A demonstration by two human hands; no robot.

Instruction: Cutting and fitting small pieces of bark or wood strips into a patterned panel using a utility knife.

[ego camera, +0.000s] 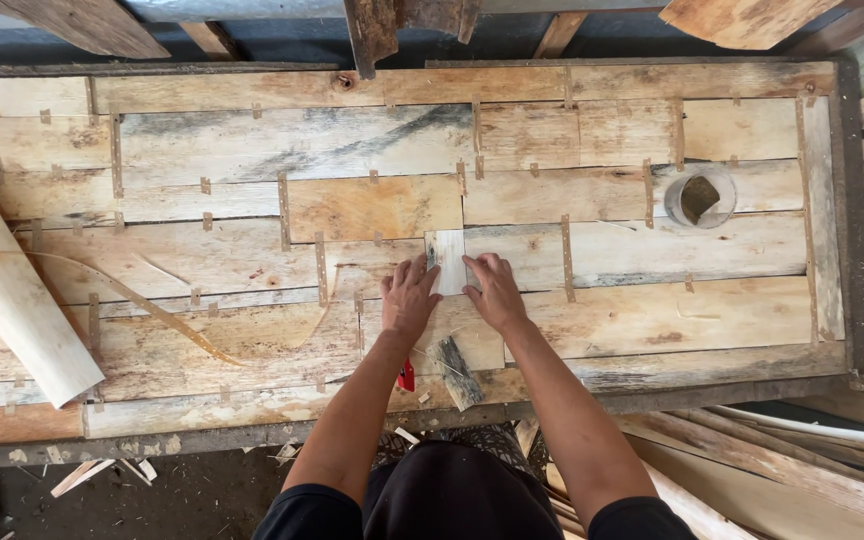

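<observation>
Rough woodshop, seen from above: long counter (pixel 842 200) w/ dark frame, top covered by a big sheet of veneer strips (pixel 252 150) pieced together and joined w/ short tape bits.

Left hand (pixel 409 298) and right hand (pixel 497 292) lie flat, fingers spread, pressing either side of a small pale veneer patch (pixel 448 262) near the counter's middle, a bit toward the near edge. Neither hand is closed round anything; both just push down, fingertips on the patch edges.

Progress, as I read it: most of the sheet is already pieced and taped; the patch looks set in place but I see no tape on it yet, so fixing it seems left.

Outward: red-handled tool (pixel 407 376) and a dark bark-like scrap (pixel 459 372) at the near edge betw. the arms. Tape roll (pixel 700 196) toward the far right corner. Rolled veneer (pixel 7 290) at the left end, a thin curling strip (pixel 142 305) beside it. Offcuts on floor (pixel 782 460).
</observation>
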